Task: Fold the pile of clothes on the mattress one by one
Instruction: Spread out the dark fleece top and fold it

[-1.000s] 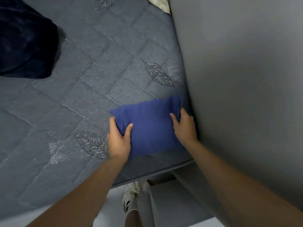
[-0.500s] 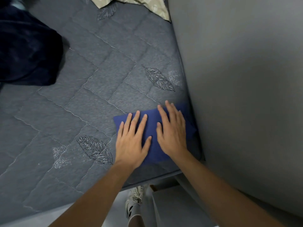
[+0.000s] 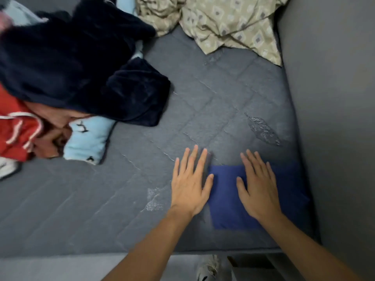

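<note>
Head view, item by item.

Blue cloth (image 3: 225, 197): folded to a small rectangle, lying flat on the mattress (image 3: 203, 110) at lower right of the frame, close against the grey wall (image 3: 334, 118). I judge this piece finished.

Left hand (image 3: 189, 186): grip released, fingers straight and spread, lying mostly over bare mattress just left of the cloth, thumb at its left edge. Whether the palm rests or hovers I cannot tell.

Right hand (image 3: 258, 189): grip released, fingers straight, flat over the middle of the cloth.

Pile of clothes (image 3: 67, 63): upper left of the frame, unfolded; a dark navy fleece on top, a red garment (image 3: 16, 130) and a light blue piece (image 3: 87, 140) beneath. A patterned beige sheet (image 3: 229, 23) lies crumpled at the top.

Step in hand, as I read it: the last smoothing of the blue cloth. The next move calls for reaching up and left to the pile and drawing out one garment onto the bare mattress between.

Against half a second earlier: both hands then lay side by side on the cloth; the left has since slid off its left edge. The view has swung up, bringing the pile and sheet into frame.
</note>
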{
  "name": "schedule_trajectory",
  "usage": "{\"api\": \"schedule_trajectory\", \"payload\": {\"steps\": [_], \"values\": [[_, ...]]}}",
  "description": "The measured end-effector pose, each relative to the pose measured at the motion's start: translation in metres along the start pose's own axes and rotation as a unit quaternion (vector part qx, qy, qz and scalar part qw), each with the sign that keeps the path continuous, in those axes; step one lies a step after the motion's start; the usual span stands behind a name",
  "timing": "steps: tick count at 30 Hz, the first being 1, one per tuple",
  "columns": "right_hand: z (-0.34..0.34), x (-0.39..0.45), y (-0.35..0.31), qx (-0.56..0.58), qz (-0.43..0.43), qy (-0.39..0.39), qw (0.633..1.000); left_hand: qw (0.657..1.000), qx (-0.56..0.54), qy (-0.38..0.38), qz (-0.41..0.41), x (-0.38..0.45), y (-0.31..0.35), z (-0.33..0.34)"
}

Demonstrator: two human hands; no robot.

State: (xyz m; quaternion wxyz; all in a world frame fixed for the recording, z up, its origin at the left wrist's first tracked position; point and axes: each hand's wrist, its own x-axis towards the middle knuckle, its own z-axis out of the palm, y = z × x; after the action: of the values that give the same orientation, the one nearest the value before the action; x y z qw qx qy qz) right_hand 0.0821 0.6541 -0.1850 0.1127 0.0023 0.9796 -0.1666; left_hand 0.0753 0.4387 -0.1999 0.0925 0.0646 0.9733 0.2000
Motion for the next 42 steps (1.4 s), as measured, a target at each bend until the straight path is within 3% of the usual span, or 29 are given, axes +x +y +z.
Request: {"api": "schedule_trajectory", "payload": {"steps": [5,10,17,19,22,24,26,29,33,38,40,42], "values": [[-0.011,0.039,-0.123,0.088,-0.088,-0.035,0.992,0.997,-0.004,0.013,-0.074,-0.002,-0.075,-0.076],[0.033,0.083,-0.243,0.136,-0.145,-0.088,0.976,0.992,0.014,0.042,-0.120,-0.004,-0.195,-0.117],[0.117,0.112,-0.398,0.374,0.020,-0.198,0.906,0.984,-0.005,0.078,-0.163,-0.022,-0.344,-0.159],[0.127,0.117,-0.431,0.402,0.060,-0.150,0.901,0.983,-0.040,0.082,-0.162,-0.025,-0.372,-0.172],[0.114,0.140,-0.472,0.357,0.055,0.027,0.932,0.985,-0.065,0.118,-0.108,-0.011,-0.406,-0.208],[0.091,0.165,-0.493,0.345,0.029,0.100,0.933,0.983,-0.072,0.151,-0.078,0.012,-0.421,-0.239],[0.070,0.193,-0.510,0.308,-0.006,0.124,0.943,0.979,-0.064,0.185,-0.060,0.041,-0.431,-0.273],[0.051,0.228,-0.527,0.205,-0.044,0.086,0.974,0.977,-0.059,0.190,-0.079,0.091,-0.437,-0.319],[0.040,0.261,-0.528,0.062,-0.045,0.039,0.996,0.950,-0.209,0.183,-0.143,0.142,-0.436,-0.346],[0.031,0.263,-0.513,0.101,-0.091,0.067,0.988,0.954,-0.140,0.197,-0.179,0.158,-0.437,-0.342],[0.026,0.253,-0.503,0.123,-0.109,0.080,0.983,0.929,-0.240,0.159,-0.231,0.160,-0.439,-0.341],[0.022,0.243,-0.488,0.143,-0.105,0.075,0.981,0.876,-0.401,0.129,-0.234,0.163,-0.434,-0.341]]}}
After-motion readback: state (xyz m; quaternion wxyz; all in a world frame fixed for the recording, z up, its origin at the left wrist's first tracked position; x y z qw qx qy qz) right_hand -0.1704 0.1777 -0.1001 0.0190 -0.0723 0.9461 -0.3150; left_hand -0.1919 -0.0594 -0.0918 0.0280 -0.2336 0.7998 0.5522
